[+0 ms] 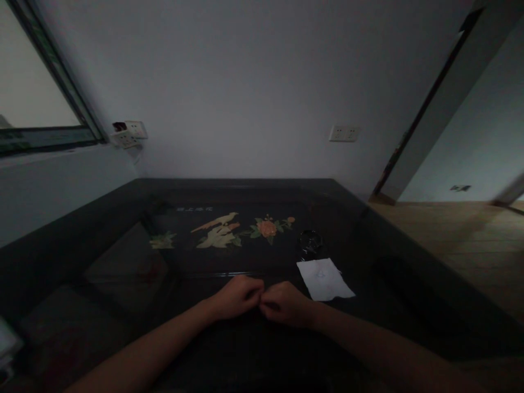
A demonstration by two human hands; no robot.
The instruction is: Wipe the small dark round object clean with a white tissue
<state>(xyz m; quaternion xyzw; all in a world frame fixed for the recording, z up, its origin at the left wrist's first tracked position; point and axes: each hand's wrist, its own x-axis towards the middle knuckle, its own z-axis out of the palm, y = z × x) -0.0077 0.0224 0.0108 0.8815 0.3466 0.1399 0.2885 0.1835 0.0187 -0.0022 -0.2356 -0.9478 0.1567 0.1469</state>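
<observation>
Both my hands rest on a dark, glossy table (245, 349), near its front. My left hand (239, 296) is closed, thumb and fingers curled in. Knuckle to knuckle with it, my right hand (289, 303) is closed too. Whatever is between the fingers, if anything, is hidden or too small to name. Just right of my right hand lies a white sheet of paper (326, 281), with a faint mark near its middle. Behind the paper sits a round, shiny dark item (310, 242), perhaps clear or black; its kind is hard to make out.
A bird-and-flower picture (221, 232) decorates the tabletop ahead of my hands. The table's back edge meets a pale wall with sockets (344, 134). A white object (8, 344) is cut off at the lower left. Dim light leaves the right side of the table dark.
</observation>
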